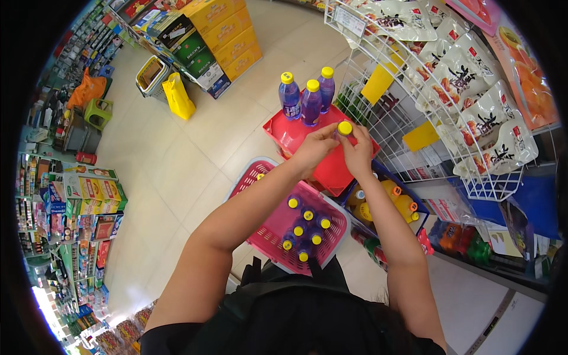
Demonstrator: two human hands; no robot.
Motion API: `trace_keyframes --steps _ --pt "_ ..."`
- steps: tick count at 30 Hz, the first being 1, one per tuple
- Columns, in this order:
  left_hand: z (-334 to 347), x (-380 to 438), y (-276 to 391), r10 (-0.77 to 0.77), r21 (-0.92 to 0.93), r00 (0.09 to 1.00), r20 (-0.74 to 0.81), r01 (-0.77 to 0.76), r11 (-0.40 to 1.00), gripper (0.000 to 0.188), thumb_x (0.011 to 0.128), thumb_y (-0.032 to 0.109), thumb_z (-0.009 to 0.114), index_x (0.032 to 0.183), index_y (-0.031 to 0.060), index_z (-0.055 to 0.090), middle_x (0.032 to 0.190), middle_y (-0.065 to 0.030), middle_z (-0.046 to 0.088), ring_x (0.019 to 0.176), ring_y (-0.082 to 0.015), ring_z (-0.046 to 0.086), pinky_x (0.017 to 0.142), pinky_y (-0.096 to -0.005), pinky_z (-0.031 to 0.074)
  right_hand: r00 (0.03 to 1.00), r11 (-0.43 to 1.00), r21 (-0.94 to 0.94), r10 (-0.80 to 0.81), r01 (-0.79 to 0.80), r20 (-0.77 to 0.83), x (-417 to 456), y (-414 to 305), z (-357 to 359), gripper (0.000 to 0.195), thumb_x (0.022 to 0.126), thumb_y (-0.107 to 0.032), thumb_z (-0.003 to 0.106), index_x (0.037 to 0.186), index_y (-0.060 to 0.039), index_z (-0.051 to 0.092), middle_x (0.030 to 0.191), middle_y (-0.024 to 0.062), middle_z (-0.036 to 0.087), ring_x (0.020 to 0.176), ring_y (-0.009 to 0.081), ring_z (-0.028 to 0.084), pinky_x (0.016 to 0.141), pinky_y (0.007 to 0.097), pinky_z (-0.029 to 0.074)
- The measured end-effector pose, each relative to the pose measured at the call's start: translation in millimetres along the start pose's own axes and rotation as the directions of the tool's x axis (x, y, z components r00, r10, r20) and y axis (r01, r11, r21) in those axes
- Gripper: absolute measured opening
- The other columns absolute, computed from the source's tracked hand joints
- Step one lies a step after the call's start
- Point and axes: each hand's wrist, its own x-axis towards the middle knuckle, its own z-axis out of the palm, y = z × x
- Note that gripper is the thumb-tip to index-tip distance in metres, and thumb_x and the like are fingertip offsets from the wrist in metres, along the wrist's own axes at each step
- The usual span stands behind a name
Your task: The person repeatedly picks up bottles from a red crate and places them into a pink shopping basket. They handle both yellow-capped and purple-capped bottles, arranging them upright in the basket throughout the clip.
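Both my hands are at a yellow-capped bottle [344,128] above the right side of a red box [290,135]. My left hand [317,146] has its fingers on the bottle's left side, and my right hand [358,148] grips it from the right. The bottle's body is mostly hidden by my fingers. Three purple bottles with yellow caps, one of them nearest my left hand [311,104], stand upright on the box's far part. Below my forearms, a pink plastic basket [275,222] holds several more yellow-capped bottles [308,215].
A white wire rack [399,84] with snack packets [461,80] rises at the right. Orange drink bottles [404,206] fill a blue crate [417,222] beside the basket. Stacked beer cartons [193,53], a yellow bag [178,97] and a grey basket [153,80] stand on the tiled floor.
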Motion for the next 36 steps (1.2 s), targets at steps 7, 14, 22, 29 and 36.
trace_keyframes --steps 7,14,22,29,36 --pt "-6.5 -109.0 50.0 -0.104 0.1 0.994 0.044 0.099 0.99 0.047 0.087 0.005 0.048 0.133 0.0015 0.037 0.119 -0.0032 0.049 0.099 -0.0068 0.049 0.084 -0.0213 0.041 0.982 0.991 0.124 0.021 -0.044 0.186 -43.8 -81.4 -10.2 0.033 0.074 -0.004 0.066 0.106 -0.0005 0.058 0.095 0.0104 0.055 0.088 0.023 0.058 0.076 0.0289 0.046" --pt "-33.8 -198.6 78.8 -0.148 0.058 0.989 -0.014 0.148 0.987 0.046 0.087 0.006 0.049 0.132 0.0015 0.038 0.119 -0.0044 0.05 0.1 -0.007 0.05 0.086 -0.0216 0.041 0.93 0.957 0.271 -0.005 -0.102 0.367 -79.7 -150.5 9.9 0.033 0.075 -0.003 0.065 0.107 -0.0019 0.058 0.094 0.0096 0.055 0.087 0.0204 0.058 0.075 0.0275 0.047" --pt "-99.1 -224.5 -8.7 -0.313 -0.138 0.938 -0.148 0.293 0.946 0.04 0.086 0.002 0.048 0.126 -0.0004 0.045 0.119 -0.0042 0.052 0.105 -0.0102 0.05 0.09 -0.0226 0.04 0.817 0.986 0.121 0.024 -0.114 0.577 -134.5 -124.5 68.3 0.031 0.073 -0.001 0.064 0.103 -0.0011 0.056 0.096 0.0126 0.056 0.088 0.028 0.057 0.073 0.0319 0.046" --pt "-129.0 -209.2 -132.2 -0.398 -0.28 0.896 -0.195 0.338 0.899 0.033 0.084 -0.001 0.047 0.117 -0.0013 0.05 0.103 -0.0032 0.057 0.083 -0.0082 0.053 0.071 -0.0182 0.041 0.739 0.99 -0.11 0.136 -0.084 0.66 -191.1 -52.2 100.3 0.032 0.073 0.0 0.061 0.103 -0.0029 0.051 0.099 0.0188 0.058 0.093 0.0372 0.055 0.075 0.0412 0.045" --pt "-135.6 -189.3 -198.9 -0.401 -0.334 0.893 -0.207 0.32 0.886 0.028 0.083 0.0 0.047 0.11 0.0016 0.052 0.09 0.0002 0.055 0.066 -0.0049 0.044 0.056 -0.0177 0.035 0.675 0.941 -0.327 0.297 -0.087 0.675 -218.0 -14.5 116.4 0.021 0.077 -0.005 0.057 0.096 -0.0048 0.049 0.095 0.0197 0.059 0.087 0.0387 0.057 0.071 0.0441 0.046"
